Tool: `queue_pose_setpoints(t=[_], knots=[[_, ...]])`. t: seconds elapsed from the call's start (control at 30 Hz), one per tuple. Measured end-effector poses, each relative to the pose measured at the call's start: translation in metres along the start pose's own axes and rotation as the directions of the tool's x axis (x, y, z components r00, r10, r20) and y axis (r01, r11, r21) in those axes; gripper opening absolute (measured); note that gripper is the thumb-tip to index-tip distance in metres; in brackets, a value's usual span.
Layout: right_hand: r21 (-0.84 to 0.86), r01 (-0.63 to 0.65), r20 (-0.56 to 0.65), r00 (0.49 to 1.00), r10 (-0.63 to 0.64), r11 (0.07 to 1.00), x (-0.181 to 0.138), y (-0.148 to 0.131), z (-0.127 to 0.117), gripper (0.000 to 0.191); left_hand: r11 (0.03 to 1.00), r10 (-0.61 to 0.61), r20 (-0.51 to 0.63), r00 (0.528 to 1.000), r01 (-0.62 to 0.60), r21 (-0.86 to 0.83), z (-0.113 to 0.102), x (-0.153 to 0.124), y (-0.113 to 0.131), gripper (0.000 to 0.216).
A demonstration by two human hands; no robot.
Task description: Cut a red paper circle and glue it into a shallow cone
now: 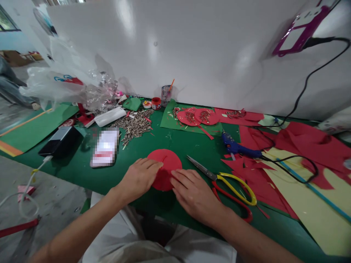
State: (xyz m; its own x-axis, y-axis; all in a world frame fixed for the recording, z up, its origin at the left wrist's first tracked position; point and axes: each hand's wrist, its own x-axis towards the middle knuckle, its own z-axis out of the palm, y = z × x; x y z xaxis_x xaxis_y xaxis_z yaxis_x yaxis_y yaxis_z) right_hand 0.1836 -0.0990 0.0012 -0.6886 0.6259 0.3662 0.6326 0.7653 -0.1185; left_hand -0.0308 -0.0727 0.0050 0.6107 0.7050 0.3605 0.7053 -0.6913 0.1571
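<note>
A round piece of red paper (pixel 164 180) lies on the green table in front of me, its near edge close to the table's front edge. From the left, my left hand (pixel 142 179) reaches over the disc with its fingers pressed together near the middle, beside a thin dark red line or strip. My right hand (pixel 192 191) grips the right edge, its fingers curled onto the paper. Both thumbs are mostly hidden. Just right of the disc lie large scissors (pixel 214 176) with one yellow and one red handle, their blades apart from the paper.
A blue glue gun (pixel 238 148) with a black cord lies among red paper scraps (pixel 255 182) at right. Sunflower seeds (pixel 135 126) are heaped at back left near a phone (pixel 105 146). Seed-decorated red discs (pixel 189 117) rest on green paper. A white wall (pixel 192 54) stands behind.
</note>
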Motion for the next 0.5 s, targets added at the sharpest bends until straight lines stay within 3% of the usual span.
queue_pose_setpoints(t=[0.07, 0.23, 0.4, 0.5], knots=[[-0.027, -0.020, -0.007, 1.000, 0.020, 0.999, 0.001, 0.000, -0.001, 0.024, 1.000, -0.008, 0.089, 0.996, 0.007, 0.013, 0.006, 0.010, 0.000, 0.025], [-0.073, -0.106, -0.107, 0.989, 0.098, 0.992, 0.002, 0.007, 0.000, 0.022, 0.962, -0.272, 0.221, 0.937, 0.260, 0.079, 0.013, 0.039, -0.005, 0.028], [-0.058, -0.184, -0.152, 0.973, 0.174, 0.981, 0.000, 0.014, 0.001, 0.021, 0.892, -0.306, 0.432, 0.848, 0.414, -0.181, 0.014, 0.064, -0.025, 0.015], [-0.037, -0.258, -0.130, 0.959, 0.251, 0.965, 0.001, 0.020, -0.003, 0.020, 0.855, -0.278, 0.462, 0.842, 0.436, -0.281, 0.013, 0.078, -0.047, 0.011]])
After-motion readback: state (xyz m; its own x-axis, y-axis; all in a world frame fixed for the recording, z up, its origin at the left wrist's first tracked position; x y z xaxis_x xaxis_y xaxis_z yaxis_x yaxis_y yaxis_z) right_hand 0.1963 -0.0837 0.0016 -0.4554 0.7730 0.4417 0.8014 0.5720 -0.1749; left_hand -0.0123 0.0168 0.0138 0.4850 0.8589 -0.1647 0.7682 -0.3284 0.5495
